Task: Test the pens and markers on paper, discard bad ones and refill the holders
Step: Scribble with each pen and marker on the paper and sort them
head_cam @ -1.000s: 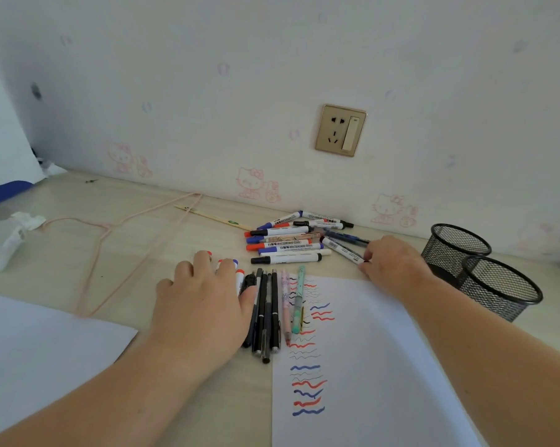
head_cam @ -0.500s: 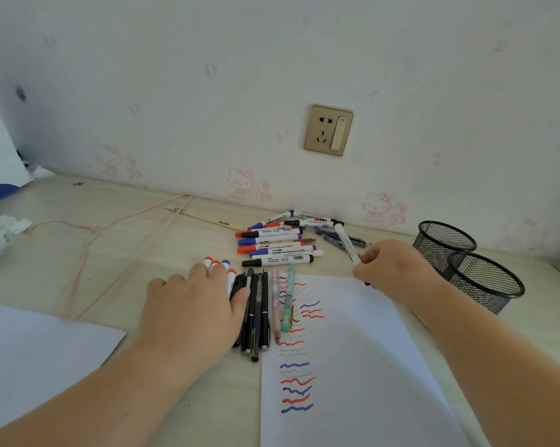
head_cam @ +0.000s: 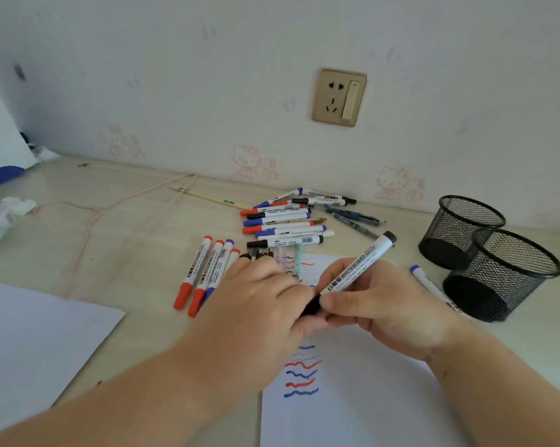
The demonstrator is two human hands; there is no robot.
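My right hand [head_cam: 378, 304] grips the white barrel of a black whiteboard marker [head_cam: 359, 266], held tilted above the test paper [head_cam: 352, 391]. My left hand [head_cam: 256, 304] pinches that marker's black cap [head_cam: 310, 306] at its lower end. Red, blue and black squiggles run down the paper's left side. A pile of untested markers [head_cam: 285, 224] lies near the wall. Several red- and blue-capped markers [head_cam: 204, 272] lie in a row to the left of my hands. Thin pens [head_cam: 272, 254] peek out behind my left hand. Two black mesh holders [head_cam: 497, 269] stand at the right.
A blue-capped marker [head_cam: 426, 282] lies beside the nearer holder. A second white sheet [head_cam: 30, 350] covers the left front of the desk. A crumpled tissue [head_cam: 1, 221] and a pink cord [head_cam: 91, 221] lie at the left. The wall carries a socket [head_cam: 339, 96].
My right hand lifted the black marker from the pile and brought it over the paper. My left hand left the row of markers and closed on the marker's cap.
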